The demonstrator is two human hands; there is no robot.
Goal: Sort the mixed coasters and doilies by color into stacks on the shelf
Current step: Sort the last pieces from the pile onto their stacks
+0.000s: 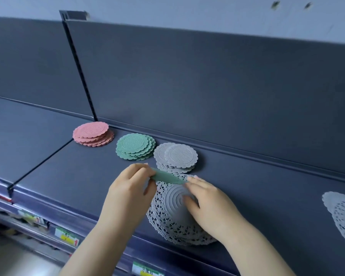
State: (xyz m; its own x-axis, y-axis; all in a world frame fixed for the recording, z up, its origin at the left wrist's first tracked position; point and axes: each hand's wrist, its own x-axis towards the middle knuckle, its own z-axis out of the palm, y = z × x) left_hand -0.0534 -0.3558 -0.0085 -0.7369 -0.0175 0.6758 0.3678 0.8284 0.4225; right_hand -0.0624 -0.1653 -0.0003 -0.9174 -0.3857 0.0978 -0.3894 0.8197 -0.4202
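On the shelf [257, 186], beyond the fingertips: three stacks of scalloped round coasters stand in a row along the foot of the back panel [207, 86].
Pink coaster stack [92, 134]: farthest left of the fingers, at the base of the slotted upright [78, 66]; its layers are fanned slightly.
Green coaster stack [134, 146]: just beyond the knuckles of the left hand [131, 186], between the pink and grey stacks and apart from both.
Grey coaster stack [177, 158]: just beyond the gap between the two hands; its top coaster sits shifted right of those under it.
Grey doily stack [167, 218]: lacy rounds with a ribbed centre, lying under both hands near the shelf's front edge. Its far rim comes right up to the grey coasters; whether they touch cannot be told.
Second doily pile [343, 214]: well to the right of the right hand [209, 202], cut off by the frame's edge.
Green coaster [165, 177]: a single one, seen almost edge-on and blurred, held above the doily stack's far rim, between the two hands.
Left fingers [139, 170]: curled, pinching the green coaster's left end against the thumb.
Right fingers [195, 181]: nearly straight and loose, their tips at the coaster's right end, though blur hides whether they touch it; the thumb lies on the doily's ribbed centre.
Price labels [67, 237]: on the front rail, below the left forearm.
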